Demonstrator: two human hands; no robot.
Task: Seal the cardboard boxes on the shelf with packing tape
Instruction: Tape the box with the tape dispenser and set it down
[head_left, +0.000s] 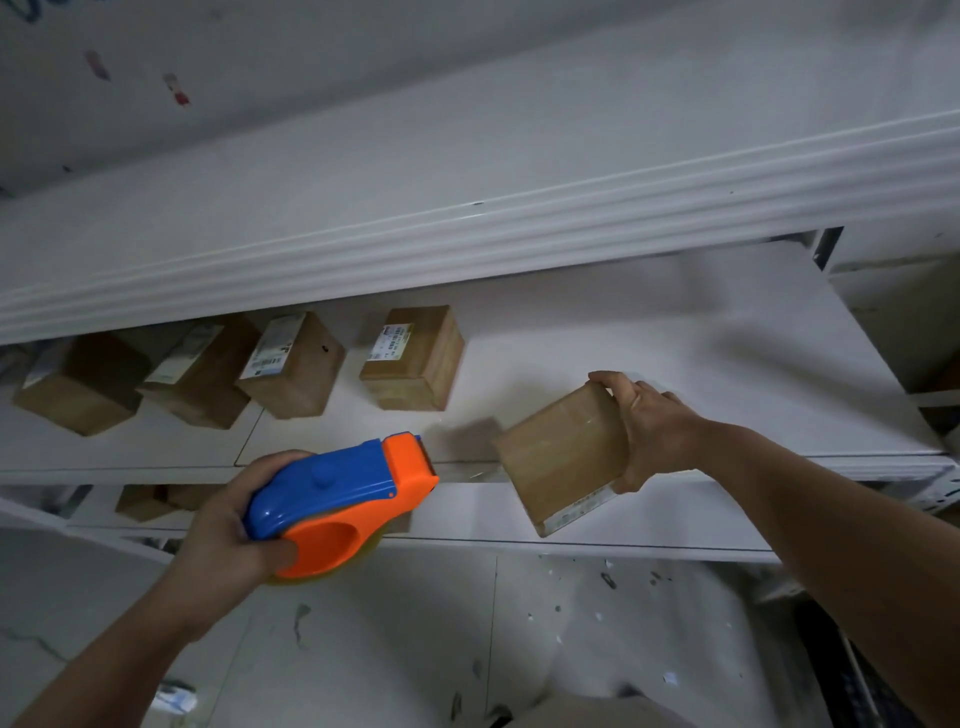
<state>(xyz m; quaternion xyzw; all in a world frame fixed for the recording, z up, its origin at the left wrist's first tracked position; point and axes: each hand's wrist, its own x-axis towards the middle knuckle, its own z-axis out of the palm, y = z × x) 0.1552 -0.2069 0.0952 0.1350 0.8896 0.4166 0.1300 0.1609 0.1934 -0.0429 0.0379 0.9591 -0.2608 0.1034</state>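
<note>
My left hand (228, 525) grips a blue and orange tape dispenser (337, 504) in front of the white shelf (675, 353), its nose pointing right. My right hand (649, 426) holds a small cardboard box (563, 457) by its right side, tilted, at the shelf's front edge. A strip of clear tape shows across the box's top face. Several more cardboard boxes stand on the shelf to the left, the nearest with a white label (413, 358), then others (293, 364) (200, 374) (80, 384).
An upper white shelf board (467, 208) overhangs the boxes. A lower shelf holds more brown boxes (143, 501). Below is a pale tiled floor (389, 649) with dark marks. A shelf upright (826, 249) stands at the right.
</note>
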